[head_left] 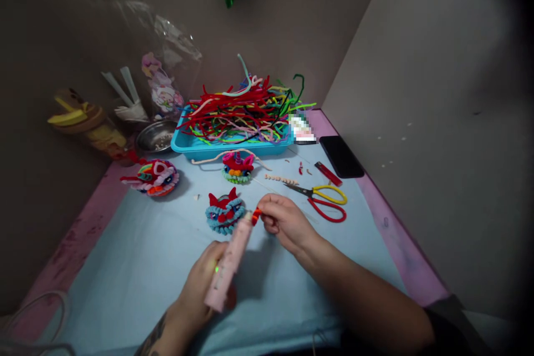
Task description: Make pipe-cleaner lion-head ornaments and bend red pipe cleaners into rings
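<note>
Over cloth (133, 272), pink tool (231, 268), red-orange piece (255, 217)

The left hand (204, 272) holds what seems a glue gun (231, 264).

The left hand's grip (203, 273) is curled, fingertips seemingly tucked underneath; a dark marking (157, 335) shows on the left forearm (179, 314). The right hand's grip (286, 221) pinches with bent fingers, its bare forearm (359, 289) slanting from lower right.
</note>
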A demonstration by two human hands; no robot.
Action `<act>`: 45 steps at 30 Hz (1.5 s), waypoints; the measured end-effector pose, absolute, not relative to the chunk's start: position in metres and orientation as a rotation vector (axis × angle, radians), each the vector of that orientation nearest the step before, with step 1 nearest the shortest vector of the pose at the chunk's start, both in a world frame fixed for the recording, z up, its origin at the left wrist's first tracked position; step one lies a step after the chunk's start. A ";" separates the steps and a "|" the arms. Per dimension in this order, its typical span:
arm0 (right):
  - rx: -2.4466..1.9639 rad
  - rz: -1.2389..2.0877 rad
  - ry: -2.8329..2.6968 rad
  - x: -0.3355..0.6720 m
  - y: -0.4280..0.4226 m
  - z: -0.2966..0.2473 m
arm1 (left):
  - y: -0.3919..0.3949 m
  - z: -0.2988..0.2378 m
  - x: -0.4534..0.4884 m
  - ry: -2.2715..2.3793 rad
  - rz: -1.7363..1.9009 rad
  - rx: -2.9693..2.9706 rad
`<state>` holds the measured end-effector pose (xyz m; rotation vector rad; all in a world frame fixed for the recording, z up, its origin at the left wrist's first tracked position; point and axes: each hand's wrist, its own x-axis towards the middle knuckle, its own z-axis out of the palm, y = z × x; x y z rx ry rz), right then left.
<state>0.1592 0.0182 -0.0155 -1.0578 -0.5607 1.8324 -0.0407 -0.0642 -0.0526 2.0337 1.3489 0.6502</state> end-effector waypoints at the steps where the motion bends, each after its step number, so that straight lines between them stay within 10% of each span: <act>1: -1.077 1.769 -0.591 0.159 0.020 -0.016 | -0.065 -0.048 -0.036 1.199 0.584 2.110; 7: -0.593 1.804 -0.797 0.189 0.021 0.007 | -0.065 -0.026 -0.033 0.828 0.591 2.592; 13: -0.662 1.593 -2.223 0.219 0.016 0.026 | -0.072 -0.011 -0.136 1.575 0.510 2.738; 19: -1.105 1.152 -1.768 0.199 0.017 0.010 | -0.091 0.023 -0.192 2.555 0.070 2.133; 34: -1.167 0.795 -2.059 0.201 0.017 0.031 | -0.057 0.033 -0.229 2.639 -0.253 1.911; 45: -1.010 0.584 -2.290 0.138 0.061 0.039 | 0.017 0.052 -0.111 1.817 0.801 2.313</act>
